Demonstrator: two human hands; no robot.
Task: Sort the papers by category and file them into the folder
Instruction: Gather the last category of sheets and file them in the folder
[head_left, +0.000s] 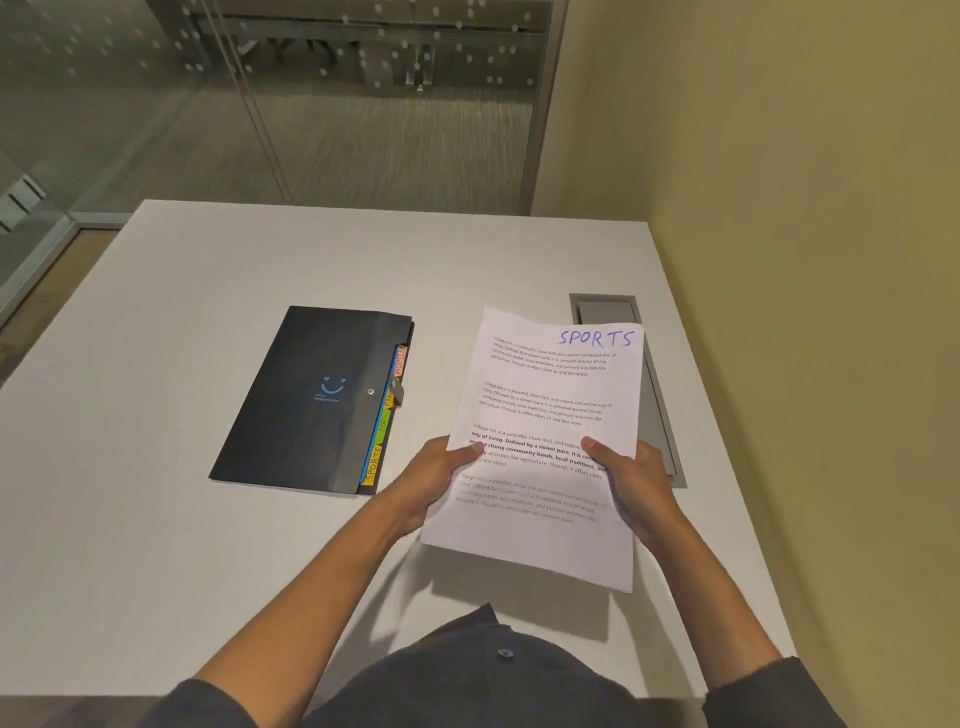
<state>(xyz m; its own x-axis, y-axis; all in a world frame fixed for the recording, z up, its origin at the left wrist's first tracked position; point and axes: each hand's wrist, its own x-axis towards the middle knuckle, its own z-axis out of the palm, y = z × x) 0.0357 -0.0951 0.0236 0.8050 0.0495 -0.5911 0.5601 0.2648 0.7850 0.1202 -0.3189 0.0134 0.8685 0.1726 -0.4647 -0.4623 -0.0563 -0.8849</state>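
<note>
White surface (260, 291), white printed papers (545, 452) marked "SPORTS" held above it.
Left hand (434, 480) and right hand (631, 480) pinch the papers' side edges; closed black folder (306, 400) lies left of the left hand.

White papers (545, 415) headed "SPORTS" are held raised at 3 o'clock of the closed black tabbed folder (306, 400), which lies flat.

White table (208, 291) between a yellow wall (779, 156) and dotted glass partition (311, 78)
</note>
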